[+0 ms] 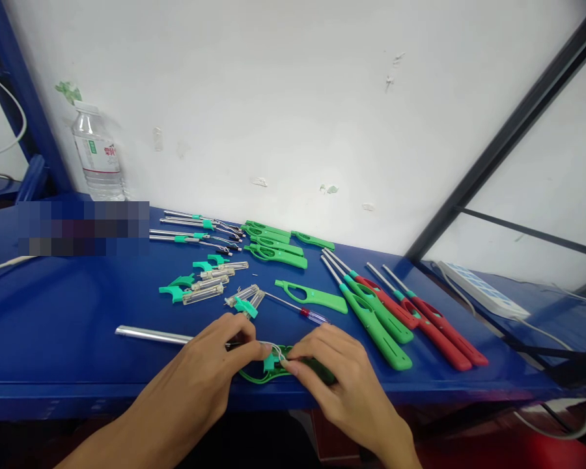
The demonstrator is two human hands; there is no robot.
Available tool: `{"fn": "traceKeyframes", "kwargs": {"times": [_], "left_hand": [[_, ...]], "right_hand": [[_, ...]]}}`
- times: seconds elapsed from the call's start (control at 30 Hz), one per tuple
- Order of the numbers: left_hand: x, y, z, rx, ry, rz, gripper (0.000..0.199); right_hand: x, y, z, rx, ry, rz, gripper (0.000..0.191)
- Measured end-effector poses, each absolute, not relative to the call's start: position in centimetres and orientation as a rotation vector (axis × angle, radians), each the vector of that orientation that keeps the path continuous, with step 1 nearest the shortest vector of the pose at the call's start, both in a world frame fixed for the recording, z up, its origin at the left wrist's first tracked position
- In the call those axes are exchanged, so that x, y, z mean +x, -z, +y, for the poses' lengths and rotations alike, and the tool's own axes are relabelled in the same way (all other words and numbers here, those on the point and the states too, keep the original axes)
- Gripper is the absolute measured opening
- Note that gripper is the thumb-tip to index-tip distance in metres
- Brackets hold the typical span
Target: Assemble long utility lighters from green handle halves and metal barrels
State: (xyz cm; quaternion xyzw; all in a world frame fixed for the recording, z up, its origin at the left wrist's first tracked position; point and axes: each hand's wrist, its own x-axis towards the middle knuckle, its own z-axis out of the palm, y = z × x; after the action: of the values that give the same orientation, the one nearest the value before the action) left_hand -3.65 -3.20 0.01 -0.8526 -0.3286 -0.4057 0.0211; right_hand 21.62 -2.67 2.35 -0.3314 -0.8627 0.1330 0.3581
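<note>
At the table's front edge lies an open green lighter shell (252, 377), with a teal trigger (269, 363) inside it. My left hand (218, 357) is closed over the shell's front end, its thumb against the parts inside. From under that hand a long metal tube (151, 335) sticks out to the left. Thin white wires (276, 348) run across the shell. My right hand (339, 371) pinches at the wires with thumb and forefinger, over the shell's dark rear part. Its fingertips partly hide what they grip.
Behind my hands lie clear fuel tanks (206, 284), a screwdriver (315, 316), a loose green shell half (317, 298) and several more shell halves (277, 255). Metal tubes with wires (180, 238) lie farther back. Assembled green lighters (378, 332) and red lighters (442, 335) lie right. A bottle (97, 156) stands back left.
</note>
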Motion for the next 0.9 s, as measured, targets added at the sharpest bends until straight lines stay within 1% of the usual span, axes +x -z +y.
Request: {"fn": "traceKeyframes", "kwargs": {"times": [0.43, 0.63, 0.77, 0.9], "left_hand": [[-3.55, -0.17, -3.18, -2.629, 1.225, -1.023, 0.065], [-3.6, -0.3, -3.1, -2.605, 1.226, -0.983, 0.061], [-3.77, -0.24, -3.03, -2.621, 1.246, -0.963, 0.062], [-3.85, -0.4, -3.17, -2.7, 1.341, -0.952, 0.053]], "right_hand": [[21.58, -2.46, -2.72, -0.854, -0.364, -2.218, 0.01], [21.58, -2.66, -2.71, -0.836, -0.332, -2.244, 0.008], [21.64, -2.69, -2.8, -0.836, -0.328, -2.25, 0.008], [21.66, -2.65, -2.8, -0.829, -0.337, -2.251, 0.009]]}}
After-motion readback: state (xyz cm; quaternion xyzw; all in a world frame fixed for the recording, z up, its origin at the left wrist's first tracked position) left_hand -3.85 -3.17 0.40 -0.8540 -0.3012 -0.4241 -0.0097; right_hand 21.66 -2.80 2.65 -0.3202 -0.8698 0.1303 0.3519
